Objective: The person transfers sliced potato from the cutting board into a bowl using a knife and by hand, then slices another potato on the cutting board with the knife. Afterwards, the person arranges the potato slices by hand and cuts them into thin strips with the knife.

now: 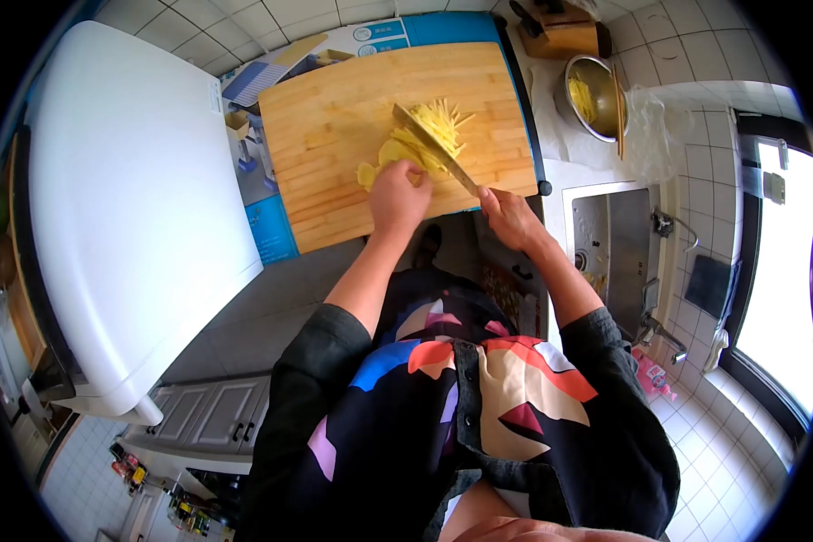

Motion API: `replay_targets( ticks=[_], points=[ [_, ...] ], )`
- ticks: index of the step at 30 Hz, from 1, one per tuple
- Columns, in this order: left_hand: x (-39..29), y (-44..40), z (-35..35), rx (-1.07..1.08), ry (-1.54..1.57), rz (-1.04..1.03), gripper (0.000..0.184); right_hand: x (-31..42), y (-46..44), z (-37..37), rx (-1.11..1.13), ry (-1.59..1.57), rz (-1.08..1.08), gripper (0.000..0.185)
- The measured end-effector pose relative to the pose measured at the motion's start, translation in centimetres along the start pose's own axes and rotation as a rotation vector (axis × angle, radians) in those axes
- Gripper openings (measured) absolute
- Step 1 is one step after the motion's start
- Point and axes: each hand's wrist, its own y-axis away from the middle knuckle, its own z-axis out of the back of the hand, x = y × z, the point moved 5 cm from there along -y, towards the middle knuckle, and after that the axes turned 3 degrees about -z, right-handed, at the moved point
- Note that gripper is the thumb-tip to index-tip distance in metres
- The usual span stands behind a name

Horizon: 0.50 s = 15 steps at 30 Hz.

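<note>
My right hand (510,219) is closed round the handle of a kitchen knife (435,146). Its blade slants up and left across the yellow potato pieces, between a heap of thin potato strips (443,117) and the overlapping potato slices (392,152). With its fingers curled, my left hand (399,194) presses on the slices, just left of the blade; its fingertips are partly hidden. All of this lies on a wooden cutting board (325,117).
Right of the board stands a metal bowl (565,104) with more yellow strips and chopsticks (620,113) across its rim. Behind it is a knife block (560,36). A sink (628,244) is at right, a large white appliance (144,199) at left.
</note>
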Motion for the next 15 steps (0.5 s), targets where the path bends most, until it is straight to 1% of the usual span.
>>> replay_targets(
  ticks=[1,2,3,5,6,8,9,11,13,15],
  points=[
    [-0.2,0.0,-0.8,0.166,0.071,0.148,0.015,-0.1,0.0,-0.1,0.0,-0.001,0.0,0.056],
    [-0.1,0.4,-1.8,0.331,0.142,0.295,0.018,-0.1,-0.1,-0.1,-0.02,0.004,0.044,0.055],
    [-0.2,0.4,-2.3,0.332,0.141,0.292,0.018,-0.1,-0.1,0.0,-0.042,0.008,0.087,0.054],
    [0.1,0.3,-3.2,0.334,0.108,0.297,0.027,0.1,-0.1,0.0,-0.033,0.012,0.082,0.053],
    [0.3,0.3,-3.5,0.334,0.107,0.296,0.027,0.1,-0.1,0.0,-0.023,0.017,0.077,0.052],
    [1.1,0.7,-4.3,0.405,0.031,0.416,0.033,-0.3,-0.5,-0.3,-0.014,0.029,0.085,0.05],
    [1.2,0.8,-4.6,0.404,0.028,0.417,0.033,-0.6,-0.8,-0.5,-0.006,0.041,0.093,0.048],
    [1.5,1.1,-5.2,0.341,0.073,0.505,0.034,-0.9,-1.0,-0.7,-0.021,0.015,0.12,0.05],
    [1.6,1.3,-5.9,0.304,0.081,0.51,0.036,-1.0,-1.1,-0.7,-0.036,-0.008,0.146,0.052],
    [1.1,1.3,-5.8,0.265,0.089,0.513,0.038,-1.1,-1.1,-0.7,-0.021,0.01,0.118,0.052]
  ],
)
